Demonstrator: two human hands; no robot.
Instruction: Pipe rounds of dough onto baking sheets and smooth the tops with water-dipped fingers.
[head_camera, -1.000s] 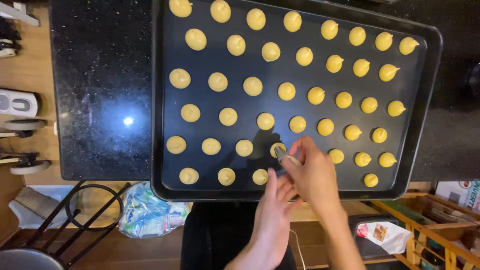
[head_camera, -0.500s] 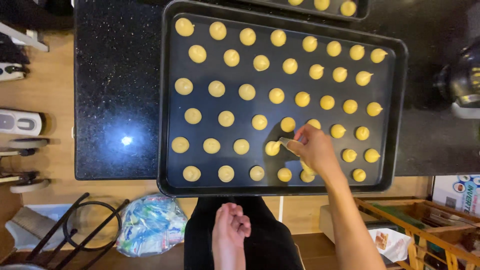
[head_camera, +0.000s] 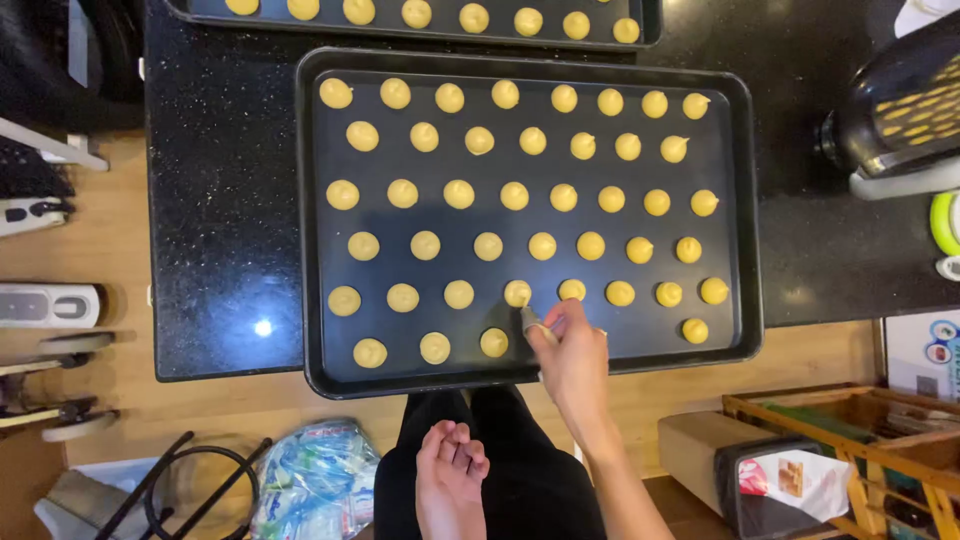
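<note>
A dark baking tray (head_camera: 312, 220) lies on the black stone counter (head_camera: 215, 200) and carries several rows of small round yellow dough mounds. My right hand (head_camera: 577, 358) reaches over the tray's near edge, pinching a small silvery tool (head_camera: 529, 319). The tool's tip touches a dough mound (head_camera: 517, 292) in the second row from the front. My left hand (head_camera: 450, 472) hangs low in front of my dark trousers, away from the counter. Its fingers are curled in and hold nothing.
A second tray (head_camera: 650, 28) with more dough mounds lies behind the first. A dark appliance (head_camera: 900, 100) stands on the counter at the right. On the floor are a plastic bag (head_camera: 320, 480) at the left and a wooden crate (head_camera: 850, 440) at the right.
My left hand has left the tray and dropped below the counter edge. My right hand has shifted left along the row to another mound. The view has slid back, so the second tray shows.
</note>
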